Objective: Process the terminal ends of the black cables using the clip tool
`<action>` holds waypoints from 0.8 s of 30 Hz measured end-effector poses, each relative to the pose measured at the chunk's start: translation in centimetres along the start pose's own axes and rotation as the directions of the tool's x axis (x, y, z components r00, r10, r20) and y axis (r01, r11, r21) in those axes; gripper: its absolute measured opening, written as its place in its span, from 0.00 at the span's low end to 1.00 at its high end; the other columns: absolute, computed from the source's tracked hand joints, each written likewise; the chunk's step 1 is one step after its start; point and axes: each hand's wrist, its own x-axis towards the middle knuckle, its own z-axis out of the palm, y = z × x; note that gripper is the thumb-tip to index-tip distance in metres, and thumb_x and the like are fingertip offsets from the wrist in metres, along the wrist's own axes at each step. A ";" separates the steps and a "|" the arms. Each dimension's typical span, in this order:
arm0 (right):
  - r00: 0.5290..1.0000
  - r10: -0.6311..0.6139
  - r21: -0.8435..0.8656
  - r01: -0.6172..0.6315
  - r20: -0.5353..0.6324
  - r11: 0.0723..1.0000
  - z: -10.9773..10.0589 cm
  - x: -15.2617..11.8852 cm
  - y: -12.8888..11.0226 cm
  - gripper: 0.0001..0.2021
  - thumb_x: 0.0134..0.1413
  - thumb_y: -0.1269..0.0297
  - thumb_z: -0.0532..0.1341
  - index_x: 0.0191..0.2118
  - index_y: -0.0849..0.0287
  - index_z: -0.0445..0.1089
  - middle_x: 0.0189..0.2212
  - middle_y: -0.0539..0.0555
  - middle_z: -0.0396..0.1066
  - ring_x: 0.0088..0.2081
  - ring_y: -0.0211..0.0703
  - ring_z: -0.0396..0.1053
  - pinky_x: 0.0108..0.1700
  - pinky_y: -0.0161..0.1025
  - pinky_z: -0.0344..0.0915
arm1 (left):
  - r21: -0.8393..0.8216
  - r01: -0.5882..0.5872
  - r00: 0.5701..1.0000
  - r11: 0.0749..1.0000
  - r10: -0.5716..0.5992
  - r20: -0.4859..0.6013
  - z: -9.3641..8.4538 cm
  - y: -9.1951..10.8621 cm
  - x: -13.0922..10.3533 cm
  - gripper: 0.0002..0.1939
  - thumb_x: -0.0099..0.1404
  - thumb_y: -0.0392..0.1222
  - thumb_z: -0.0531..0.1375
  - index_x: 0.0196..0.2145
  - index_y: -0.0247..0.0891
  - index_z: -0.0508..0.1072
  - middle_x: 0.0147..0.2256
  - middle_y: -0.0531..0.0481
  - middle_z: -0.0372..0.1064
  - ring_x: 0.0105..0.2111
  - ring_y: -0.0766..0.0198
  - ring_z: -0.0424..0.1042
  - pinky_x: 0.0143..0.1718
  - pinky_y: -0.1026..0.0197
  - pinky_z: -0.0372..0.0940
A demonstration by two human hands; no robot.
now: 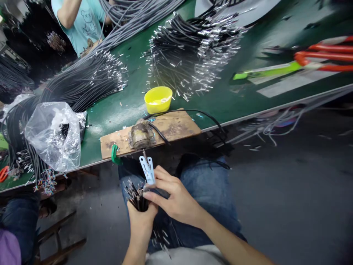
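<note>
My left hand (142, 221) is wrapped round a bundle of short black cables (136, 197), their stripped ends pointing up and more ends showing below the hand. Beside it, my right hand (173, 197) pinches a dark cable (162, 192) between thumb and fingers; its tip is hard to make out. The right fingertips are close to a light blue clothes peg (148, 170); whether they touch it is unclear. That peg sits on the thin shaft of a small, grimy motor (141, 135), which is mounted on a wooden board (176, 127) at the table's edge.
A green clamp (115, 154) grips the board's left end. Behind it stands a yellow bowl (158, 100) on the green table (129, 95). Cable bundles (93, 79), a clear plastic bag (53, 136) and orange-handled pliers (322, 55) lie around. Another person (82, 25) is across the table.
</note>
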 end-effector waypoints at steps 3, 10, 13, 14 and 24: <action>0.995 -0.021 -0.007 0.020 -0.096 1.000 0.7 -0.1 -0.2 0.11 0.56 0.73 0.56 0.23 0.59 0.63 0.21 0.50 0.63 0.27 0.40 0.60 0.33 0.39 0.60 | -0.011 -0.019 1.000 1.000 0.019 0.002 -0.1 0.0 0.0 0.13 0.45 0.42 0.70 0.25 0.30 0.74 0.21 0.52 0.66 0.22 0.71 0.64 0.26 0.67 0.63; 0.941 0.067 0.190 -0.003 -0.331 0.982 2.1 -0.9 0.2 0.11 0.54 0.75 0.57 0.22 0.58 0.62 0.19 0.48 0.60 0.25 0.38 0.58 0.27 0.35 0.56 | -0.115 0.035 0.998 0.993 -0.028 0.059 0.1 0.2 -0.4 0.20 0.53 0.54 0.64 0.23 0.35 0.63 0.16 0.62 0.46 0.14 0.79 0.45 0.15 0.72 0.44; 0.934 0.167 0.371 -0.041 -0.315 0.928 2.9 -1.5 0.9 0.12 0.55 0.69 0.59 0.21 0.59 0.64 0.18 0.48 0.61 0.23 0.37 0.58 0.24 0.34 0.56 | -0.132 0.073 0.993 0.989 -0.059 0.103 0.2 0.3 -0.3 0.21 0.54 0.57 0.63 0.24 0.35 0.64 0.17 0.61 0.48 0.14 0.80 0.44 0.14 0.71 0.43; 0.931 0.199 0.418 -0.055 -0.307 0.907 3.2 -1.7 1.1 0.12 0.55 0.67 0.59 0.21 0.59 0.65 0.19 0.49 0.61 0.23 0.37 0.59 0.24 0.34 0.56 | -0.133 0.085 0.991 0.987 -0.069 0.115 0.3 0.3 -0.3 0.22 0.54 0.58 0.62 0.23 0.35 0.63 0.17 0.61 0.47 0.14 0.80 0.43 0.14 0.71 0.42; 0.962 0.271 0.607 -0.201 -0.024 0.769 1.5 -1.5 1.8 0.14 0.52 0.52 0.61 0.32 0.58 0.74 0.27 0.52 0.65 0.28 0.39 0.62 0.29 0.36 0.58 | -0.085 0.045 0.995 0.995 -0.037 0.092 0.2 0.6 -0.2 0.20 0.54 0.56 0.63 0.24 0.34 0.66 0.13 0.63 0.45 0.12 0.79 0.44 0.14 0.70 0.43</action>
